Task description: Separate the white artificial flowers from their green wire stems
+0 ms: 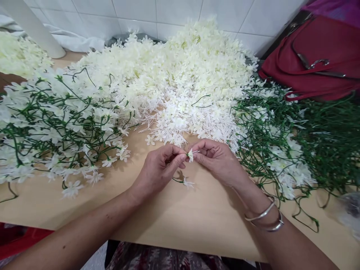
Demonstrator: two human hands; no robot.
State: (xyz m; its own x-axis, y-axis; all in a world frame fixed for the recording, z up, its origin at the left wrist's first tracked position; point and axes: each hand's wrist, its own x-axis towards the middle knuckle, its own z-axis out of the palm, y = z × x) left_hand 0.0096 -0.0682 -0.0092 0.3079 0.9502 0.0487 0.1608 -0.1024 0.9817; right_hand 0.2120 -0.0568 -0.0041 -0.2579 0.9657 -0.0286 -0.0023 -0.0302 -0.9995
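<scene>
Over the middle of the table, my left hand (157, 167) pinches the green base of a small white artificial flower (191, 155) between thumb and forefinger. From the right, my right hand (221, 161) is closed at the flower's front, thumb and forefinger at its thin white stamens. The petals show sideways between the two sets of fingertips. Another small white bloom on a curved green stem (188, 182) shows just below my hands. Behind them spreads a pile of loose white petals and stamen pieces (180, 122).
Stemmed white flowers (70, 127) are heaped at left; green stems (329, 138) lie at right. A tall cream petal mound (194, 60) stands against the tiled wall (180, 13). A red handbag (317, 56) sits at the back right, and a pale post (36, 30) at the back left.
</scene>
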